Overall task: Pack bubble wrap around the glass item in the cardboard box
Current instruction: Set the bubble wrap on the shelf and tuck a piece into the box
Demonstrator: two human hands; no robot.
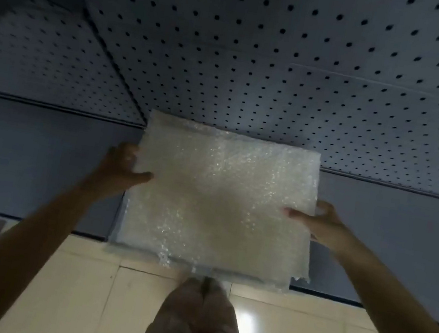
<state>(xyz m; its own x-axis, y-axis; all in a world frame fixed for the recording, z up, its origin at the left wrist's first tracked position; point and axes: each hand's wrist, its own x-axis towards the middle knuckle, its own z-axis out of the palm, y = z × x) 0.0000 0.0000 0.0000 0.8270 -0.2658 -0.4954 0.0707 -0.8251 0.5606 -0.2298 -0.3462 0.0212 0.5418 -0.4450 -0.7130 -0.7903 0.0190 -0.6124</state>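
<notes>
On the left I see the left hand clamping the left edge of the bubble wrap sheet, thumb lying across its near face, fingers behind. The sheet hangs flat, held up in the air between both hands, in front of the grey pegboard wall; its lower edge is ragged. On the right, the right hand pinches the right edge, thumb on the front. Below, I make out trouser legs over a pale tiled floor.
</notes>
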